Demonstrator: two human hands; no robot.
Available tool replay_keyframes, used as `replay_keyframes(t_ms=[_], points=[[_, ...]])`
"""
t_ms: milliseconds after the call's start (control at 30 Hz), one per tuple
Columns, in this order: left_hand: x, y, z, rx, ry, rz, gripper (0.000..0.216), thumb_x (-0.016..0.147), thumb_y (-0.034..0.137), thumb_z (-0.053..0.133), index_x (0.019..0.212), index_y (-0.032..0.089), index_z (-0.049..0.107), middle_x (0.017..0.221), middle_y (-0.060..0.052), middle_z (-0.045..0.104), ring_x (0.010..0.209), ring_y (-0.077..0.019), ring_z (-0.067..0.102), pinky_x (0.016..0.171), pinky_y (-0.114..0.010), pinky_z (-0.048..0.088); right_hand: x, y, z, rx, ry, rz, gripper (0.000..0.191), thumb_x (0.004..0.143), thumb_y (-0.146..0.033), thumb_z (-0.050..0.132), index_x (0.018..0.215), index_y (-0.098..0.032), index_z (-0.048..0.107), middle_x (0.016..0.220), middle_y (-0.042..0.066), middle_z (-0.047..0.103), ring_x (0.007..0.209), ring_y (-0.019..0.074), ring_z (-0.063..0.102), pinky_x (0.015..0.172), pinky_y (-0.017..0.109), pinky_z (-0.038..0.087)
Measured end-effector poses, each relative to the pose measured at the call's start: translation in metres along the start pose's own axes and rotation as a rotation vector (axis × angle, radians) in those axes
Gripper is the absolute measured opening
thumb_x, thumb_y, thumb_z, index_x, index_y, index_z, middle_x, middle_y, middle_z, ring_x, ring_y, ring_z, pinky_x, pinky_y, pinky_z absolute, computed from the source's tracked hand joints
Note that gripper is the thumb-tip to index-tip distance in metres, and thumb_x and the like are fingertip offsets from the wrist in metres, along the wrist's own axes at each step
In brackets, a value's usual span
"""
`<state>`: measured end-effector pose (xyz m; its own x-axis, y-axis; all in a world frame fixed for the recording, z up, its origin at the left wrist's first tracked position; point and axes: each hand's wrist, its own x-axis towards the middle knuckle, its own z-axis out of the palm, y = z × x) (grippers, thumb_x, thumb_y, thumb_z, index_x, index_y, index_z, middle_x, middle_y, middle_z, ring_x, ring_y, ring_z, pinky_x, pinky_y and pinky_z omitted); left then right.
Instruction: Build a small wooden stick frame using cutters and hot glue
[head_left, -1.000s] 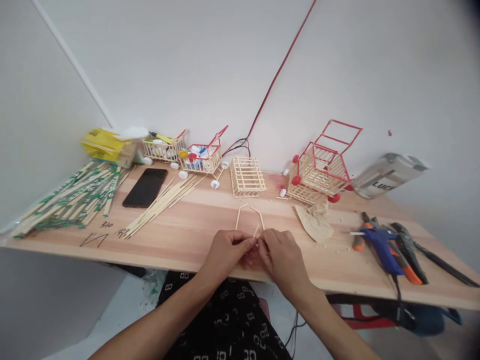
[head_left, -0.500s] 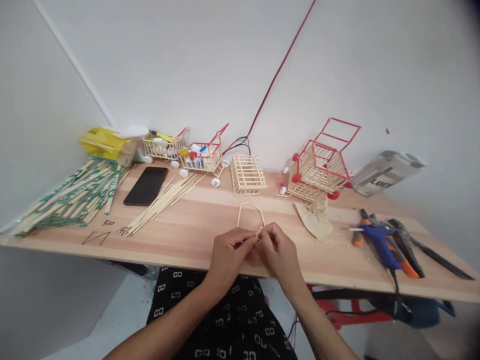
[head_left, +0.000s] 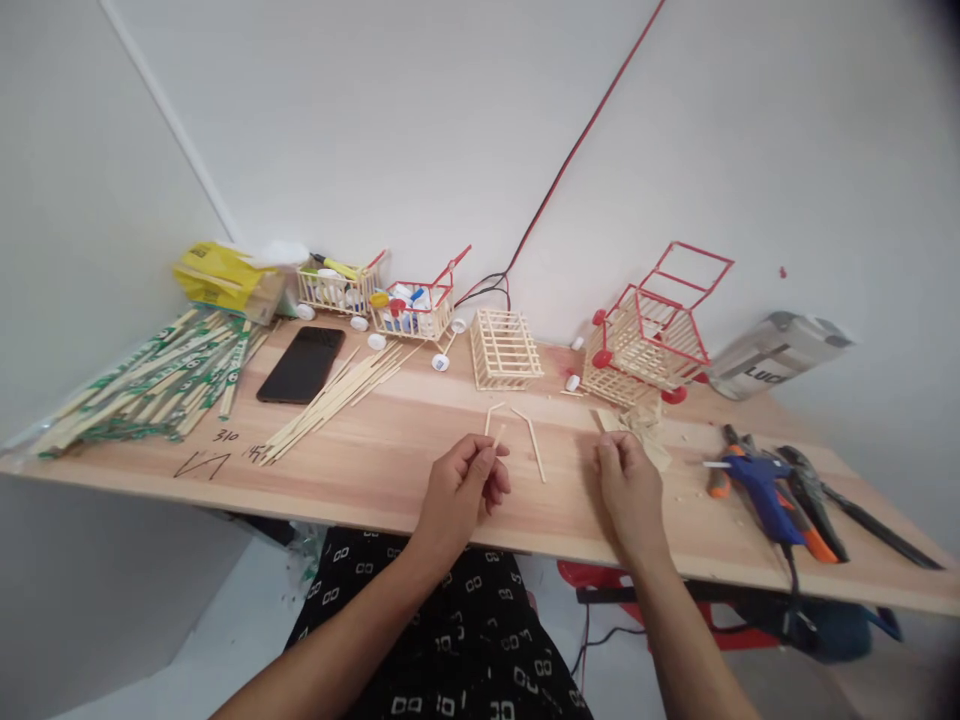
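Note:
My left hand (head_left: 463, 485) pinches a short thin wooden stick (head_left: 499, 435) between thumb and fingertips, just above the table. Close by on the wood lie bent pieces of stick: one (head_left: 534, 445) angled down to the right, another (head_left: 491, 415) partly behind my left hand. My right hand (head_left: 631, 485) is closed over the left part of a creased tan paper (head_left: 655, 440), and its fingertips appear to grip it. The hand hides much of that paper. An unpainted stick basket (head_left: 506, 350) stands beyond both hands.
Loose sticks (head_left: 330, 405), a phone (head_left: 301, 365) and wrapped chopsticks (head_left: 150, 390) lie left. Two small stick carts (head_left: 412, 312) stand at the wall, with a larger red-edged cart (head_left: 649, 335) to the right. A blue glue gun (head_left: 757, 485) and pliers (head_left: 814, 500) lie at right.
My hands, together before, have moved apart. The right has gone right to the tan paper, while the left keeps the short stick. The view has shifted slightly.

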<state>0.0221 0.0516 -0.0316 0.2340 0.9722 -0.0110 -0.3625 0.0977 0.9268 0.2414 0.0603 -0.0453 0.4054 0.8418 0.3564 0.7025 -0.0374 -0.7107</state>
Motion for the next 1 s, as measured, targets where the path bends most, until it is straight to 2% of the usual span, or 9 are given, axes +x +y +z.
replay_keyframes(t_ms=[167,400,467,567,600,767,900,1000], points=[[0.003,-0.001,0.001,-0.004,0.005,0.059,0.022,0.088,0.036,0.054,0.091,0.014,0.056,0.069,0.000,0.060,0.057,-0.0092,0.050,0.051,-0.020,0.040,0.001,0.003,0.003,0.065,0.022,-0.018,0.020,0.087,-0.038,0.047,0.083,-0.019,0.053,0.072,0.000,0.057,0.068,0.0167,0.052,0.067,0.028,0.036],[0.003,-0.007,0.001,0.009,-0.024,0.066,0.025,0.089,0.039,0.052,0.083,0.016,0.053,0.064,0.001,0.058,0.051,-0.0076,0.047,0.047,-0.018,0.037,-0.002,-0.003,-0.002,0.110,0.019,-0.027,0.041,0.093,-0.045,0.039,0.062,-0.019,0.050,0.058,-0.003,0.050,0.061,0.0143,0.048,0.064,0.026,0.035],[0.002,-0.008,0.001,0.025,-0.030,0.071,0.026,0.090,0.041,0.051,0.084,0.016,0.054,0.062,0.001,0.057,0.050,-0.0070,0.046,0.046,-0.017,0.036,-0.002,-0.003,-0.002,0.136,0.036,-0.020,0.039,0.091,-0.046,0.042,0.068,-0.018,0.056,0.063,-0.001,0.055,0.064,0.0147,0.051,0.065,0.026,0.037],[0.001,-0.009,0.001,0.059,-0.030,0.087,0.028,0.090,0.041,0.050,0.084,0.015,0.056,0.059,0.002,0.054,0.047,-0.0059,0.043,0.044,-0.016,0.033,-0.002,-0.002,-0.001,0.158,0.058,-0.077,0.030,0.087,-0.044,0.049,0.089,-0.018,0.063,0.086,0.004,0.065,0.076,0.0168,0.057,0.070,0.027,0.041],[0.001,-0.009,0.001,0.067,-0.031,0.091,0.028,0.090,0.041,0.050,0.083,0.015,0.056,0.058,0.003,0.054,0.046,-0.0055,0.042,0.044,-0.016,0.032,-0.003,-0.002,0.000,0.151,0.050,-0.097,0.029,0.086,-0.044,0.051,0.090,-0.018,0.064,0.089,0.004,0.065,0.078,0.0172,0.057,0.071,0.027,0.041],[0.001,-0.009,0.002,0.113,-0.032,0.113,0.025,0.090,0.038,0.050,0.079,0.015,0.055,0.056,0.004,0.053,0.044,-0.0050,0.041,0.042,-0.016,0.031,-0.006,-0.007,-0.001,0.091,0.026,-0.082,0.035,0.088,-0.046,0.049,0.071,-0.018,0.060,0.070,0.001,0.062,0.068,0.0162,0.055,0.068,0.027,0.040],[0.000,-0.010,0.003,0.169,-0.022,0.142,0.025,0.091,0.037,0.050,0.080,0.015,0.055,0.059,0.003,0.055,0.048,-0.0063,0.044,0.044,-0.016,0.034,-0.005,-0.009,0.000,0.136,0.046,-0.091,0.028,0.088,-0.043,0.051,0.089,-0.019,0.064,0.087,0.003,0.066,0.075,0.0166,0.057,0.071,0.027,0.041],[-0.001,-0.009,0.005,0.180,-0.026,0.143,0.024,0.092,0.038,0.048,0.085,0.016,0.056,0.065,0.001,0.057,0.052,-0.0075,0.046,0.044,-0.017,0.035,-0.005,-0.010,0.001,0.145,0.049,-0.105,0.028,0.088,-0.042,0.050,0.091,-0.019,0.064,0.091,0.004,0.067,0.077,0.0173,0.058,0.073,0.028,0.042]])
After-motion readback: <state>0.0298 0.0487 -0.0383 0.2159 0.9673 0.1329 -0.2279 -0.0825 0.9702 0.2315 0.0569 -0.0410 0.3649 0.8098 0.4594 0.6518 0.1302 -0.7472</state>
